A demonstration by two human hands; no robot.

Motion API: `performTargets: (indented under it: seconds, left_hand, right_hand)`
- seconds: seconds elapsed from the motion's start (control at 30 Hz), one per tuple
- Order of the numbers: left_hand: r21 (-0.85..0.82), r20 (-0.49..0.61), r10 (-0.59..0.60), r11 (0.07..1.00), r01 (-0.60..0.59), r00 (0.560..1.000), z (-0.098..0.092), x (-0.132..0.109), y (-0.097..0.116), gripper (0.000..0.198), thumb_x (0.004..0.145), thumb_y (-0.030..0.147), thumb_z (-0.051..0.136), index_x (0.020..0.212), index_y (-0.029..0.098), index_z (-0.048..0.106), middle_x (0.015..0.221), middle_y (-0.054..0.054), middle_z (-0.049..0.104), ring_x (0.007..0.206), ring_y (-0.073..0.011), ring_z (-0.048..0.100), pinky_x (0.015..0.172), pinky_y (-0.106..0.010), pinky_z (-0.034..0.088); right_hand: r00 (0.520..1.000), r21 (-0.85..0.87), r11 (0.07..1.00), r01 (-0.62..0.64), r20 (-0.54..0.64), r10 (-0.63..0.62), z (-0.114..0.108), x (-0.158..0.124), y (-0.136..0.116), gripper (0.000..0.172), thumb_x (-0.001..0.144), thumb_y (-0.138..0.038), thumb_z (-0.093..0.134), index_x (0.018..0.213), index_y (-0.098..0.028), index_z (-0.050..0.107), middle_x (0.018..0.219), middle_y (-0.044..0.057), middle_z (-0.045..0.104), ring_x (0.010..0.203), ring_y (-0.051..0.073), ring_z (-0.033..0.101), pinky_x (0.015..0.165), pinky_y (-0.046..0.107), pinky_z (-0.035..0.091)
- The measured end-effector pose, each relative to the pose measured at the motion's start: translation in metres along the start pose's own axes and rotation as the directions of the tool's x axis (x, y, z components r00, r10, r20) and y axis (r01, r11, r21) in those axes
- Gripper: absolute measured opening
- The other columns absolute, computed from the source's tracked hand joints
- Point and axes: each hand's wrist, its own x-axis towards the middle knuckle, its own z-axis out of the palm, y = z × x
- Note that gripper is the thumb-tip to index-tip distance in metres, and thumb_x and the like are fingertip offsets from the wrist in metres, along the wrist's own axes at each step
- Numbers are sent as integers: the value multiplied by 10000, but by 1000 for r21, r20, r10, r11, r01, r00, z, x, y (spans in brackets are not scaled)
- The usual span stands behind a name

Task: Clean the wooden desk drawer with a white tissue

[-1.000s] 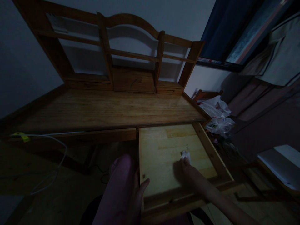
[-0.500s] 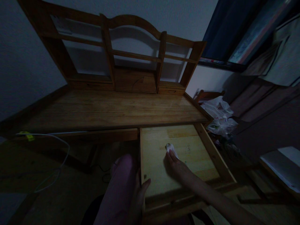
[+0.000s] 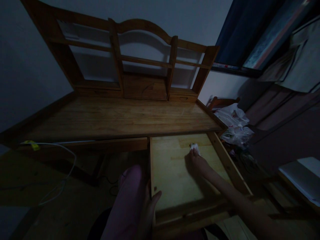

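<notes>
A wooden drawer [image 3: 175, 186] is pulled out from under the desk, its pale bottom board in view. Pinched in my right hand [image 3: 198, 161] is a crumpled white tissue [image 3: 195, 147], which touches the drawer bottom toward the back right. My right forearm crosses over the drawer's front. At the drawer's left side, close to the front corner, my left hand [image 3: 151, 206] grips the side wall, with the thumb over the top edge and the other fingers mostly hidden outside it.
The wooden desktop [image 3: 140, 115] and its shelf rack [image 3: 142, 60] stand behind the drawer. A white cable [image 3: 73, 160] with a yellow tag hangs at the left. Plastic bags [image 3: 233, 116] sit on a chair at the right. My knee [image 3: 130, 190] is left of the drawer.
My right hand has moved with the tissue across the drawer bottom, toward the back and right. My left hand stays on the drawer's side wall.
</notes>
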Motion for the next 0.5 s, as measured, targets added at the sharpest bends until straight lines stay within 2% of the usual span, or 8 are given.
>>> performTargets:
  seconds: [0.13, 0.27, 0.37, 0.5]
  left_hand:
    - [2, -9, -23, 1000, 23, 1000, 2, -4, 1, 377, 940, 399, 635, 1279, 235, 619, 1378, -93, 601, 1226, -252, 596, 1031, -483, 509]
    - [3, -7, -33, 999, 33, 999, 1, -5, 1, 380, 938, 391, 640, 1288, 248, 612, 1381, -90, 594, 1224, -254, 594, 1013, -469, 521]
    - [0, 4, -37, 999, 37, 999, 1, -5, -1, 384, 939, 403, 636, 1291, 251, 610, 1370, -91, 602, 1209, -251, 604, 998, -465, 531]
    - [-3, 0, -11, 1000, 11, 1000, 0, 2, -4, 406, 941, 430, 627, 1296, 235, 611, 1382, -97, 604, 1232, -261, 595, 1033, -502, 504]
  right_hand:
    - [990, -52, 988, -144, -13, 143, 0, 6, 53, 709, 820, 23, 404, 1512, 114, 278, 1439, 477, 373, 1243, 450, 602, 892, 520, 588]
    - [973, -74, 970, -231, -21, 230, -1, -5, 87, 707, 815, -2, 436, 1502, 99, 305, 1397, 481, 432, 1191, 443, 643, 883, 510, 591]
    - [967, -60, 966, -253, -24, 252, 0, -11, 87, 662, 838, 0, 390, 1493, 70, 339, 1415, 453, 444, 1139, 397, 686, 863, 465, 600]
    - [973, -19, 973, -231, -28, 231, 1, -8, 53, 685, 844, 14, 346, 1527, 34, 291, 1473, 412, 417, 1100, 343, 712, 844, 418, 600]
